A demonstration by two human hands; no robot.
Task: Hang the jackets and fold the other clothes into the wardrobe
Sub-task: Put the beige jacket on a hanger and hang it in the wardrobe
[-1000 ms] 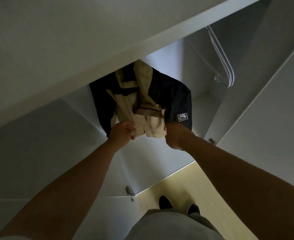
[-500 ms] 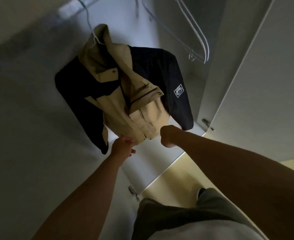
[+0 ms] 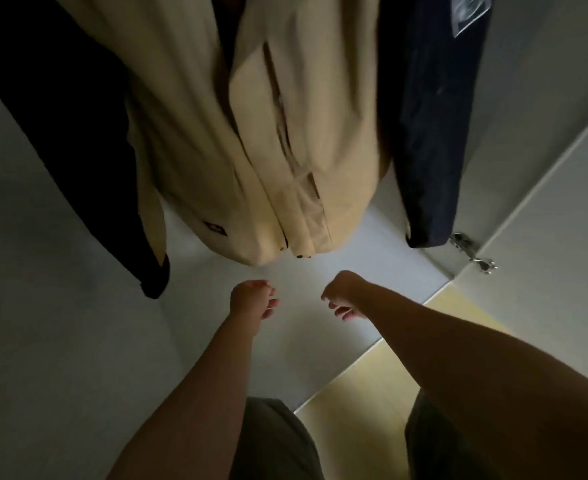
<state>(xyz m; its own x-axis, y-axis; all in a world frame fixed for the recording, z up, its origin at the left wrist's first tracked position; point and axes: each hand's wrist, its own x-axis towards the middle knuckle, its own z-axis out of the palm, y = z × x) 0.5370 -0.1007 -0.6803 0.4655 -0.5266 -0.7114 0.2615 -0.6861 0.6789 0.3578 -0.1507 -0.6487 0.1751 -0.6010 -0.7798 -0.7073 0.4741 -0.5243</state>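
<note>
Wardrobe floor (image 3: 372, 271) pale; jacket (image 3: 285, 150) hem clear above left hand (image 3: 251, 301), right hand (image 3: 344, 296); both empty, loosely curled.

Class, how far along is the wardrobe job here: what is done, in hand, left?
Done: the tan and navy jacket hangs free inside the wardrobe; its hanger is out of view. In hand: nothing; left hand and right hand are empty below it. Left: no other clothes show, so I cannot tell.
</note>
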